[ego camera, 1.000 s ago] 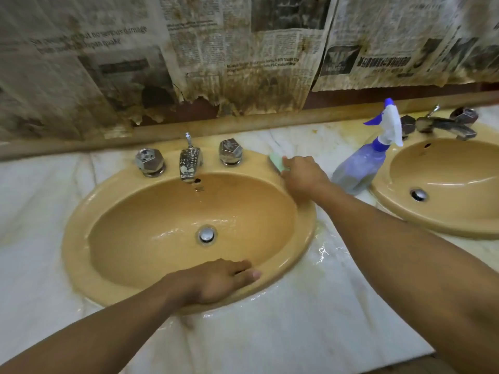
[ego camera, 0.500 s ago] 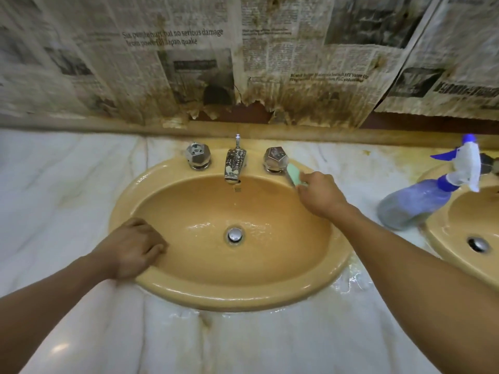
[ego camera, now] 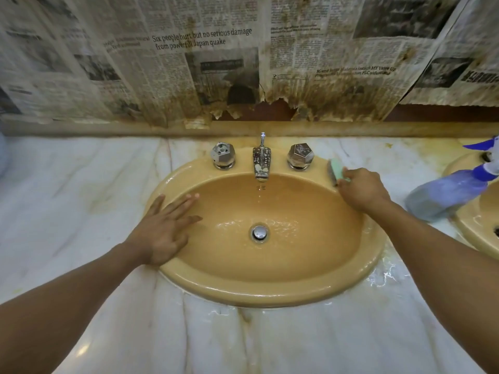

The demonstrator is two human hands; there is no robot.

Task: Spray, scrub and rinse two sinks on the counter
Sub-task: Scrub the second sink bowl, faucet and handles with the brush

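At the near sink [ego camera: 256, 295]: rim scrub is likely carrying on.
Left hand [ego camera: 164, 228], curled on the left rim half a second ago, is now lying flat, fingers spread into the basin, bracing. Farther back, right hand [ego camera: 363, 190] is gripping the green sponge [ego camera: 336, 171] against the rim beside the right tap knob [ego camera: 300, 156]; spout [ego camera: 261, 164] is trickling. Spray bottle [ego camera: 445, 195] is resting against the second sink [ego camera: 469, 233].

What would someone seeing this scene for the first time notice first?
The mustard-yellow sink fills the middle of the counter, with stained, torn newspaper covering the wall behind it. The right hand grips a green sponge at the rim's back right, and the left hand lies flat on the left rim.
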